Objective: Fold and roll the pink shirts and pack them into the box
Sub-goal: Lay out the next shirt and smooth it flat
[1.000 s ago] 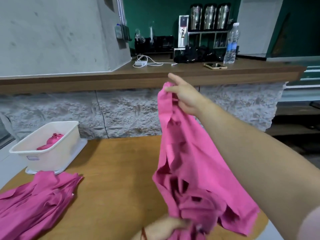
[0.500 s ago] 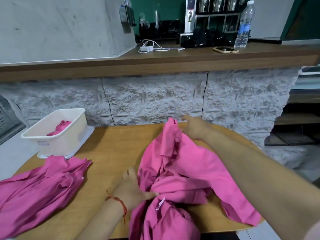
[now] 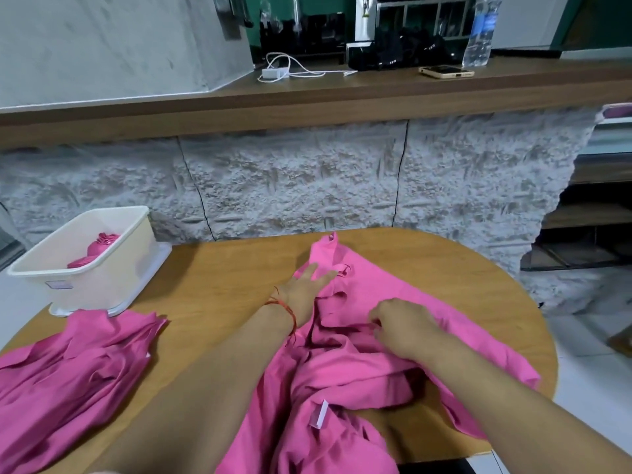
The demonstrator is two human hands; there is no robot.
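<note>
Pink shirt (image 3: 345,367), near end cut off, lies under flat left hand (image 3: 304,289); right hand (image 3: 405,328) pinches it.

The shirt pile (image 3: 68,378) and water bottle (image 3: 480,35) are cut off by edges.

L hand (image 3: 302,290) flat w/ fingers straight; R hand (image 3: 405,328) fingers curled, pinching shirt (image 3: 376,289).

1 box (image 3: 113,278), 1 rolled shirt (image 3: 99,246), 1 loose shirt (image 3: 372,282), 1 shirt pile (image 3: 68,364), 1 btl (image 3: 478,35)
</note>
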